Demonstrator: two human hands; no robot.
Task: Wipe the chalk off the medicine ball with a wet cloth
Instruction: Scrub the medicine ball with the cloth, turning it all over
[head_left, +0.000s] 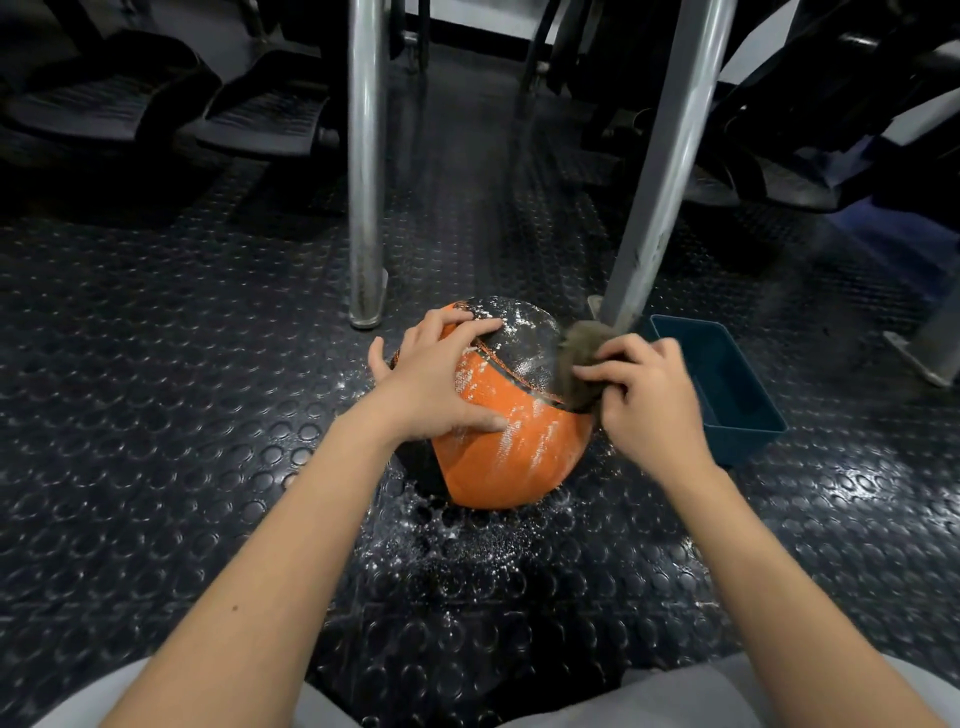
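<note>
Orange and black, the medicine ball (511, 452) sits on the studded black rubber floor (156, 415), dead centre in front of the person. White chalk streaks both its orange panel and its black top. The left hand (436, 379) is spread flat over the ball's left side, fingers apart and pressing on the surface, thumb low on the orange. Over on the right, the right hand (649, 400) has its fingers curled round a bunched grey-brown cloth (579, 364), and that cloth is touching the ball's upper right edge. Chalk dust (457, 530) speckles the floor just below the ball. A blue plastic tub (748, 441) stands just beside the ball on the right. Behind it, two metal legs (366, 156) come down to the floor, one upright, the other slanted.
</note>
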